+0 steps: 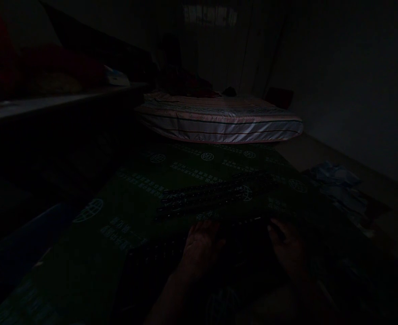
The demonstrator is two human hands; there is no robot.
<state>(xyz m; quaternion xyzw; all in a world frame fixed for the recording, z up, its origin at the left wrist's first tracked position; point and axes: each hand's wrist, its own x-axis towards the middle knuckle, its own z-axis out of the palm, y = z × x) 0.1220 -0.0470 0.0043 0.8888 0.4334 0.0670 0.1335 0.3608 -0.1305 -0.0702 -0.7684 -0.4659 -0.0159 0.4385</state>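
The picture is very dark. My left hand [202, 241] lies over the upper edge of a long black piece [155, 253] with a row of small shiny dots, its fingers curled and pressed together on it. At the right end of the same edge is my right hand [289, 246], thumb and forefinger closed about the black material. The lower part of this piece merges into shadow, so its exact kind cannot be told. Just beyond the hands, several black strips [199, 201] with shiny dots lie side by side on a green printed sheet [84, 253].
A mattress [219, 128] with a striped cover sits beyond the sheet. Along the left runs a raised ledge [50, 99] holding reddish items and a small box [117, 76]. Crumpled cloth [337, 180] lies on the floor at right, near a wall [361, 90].
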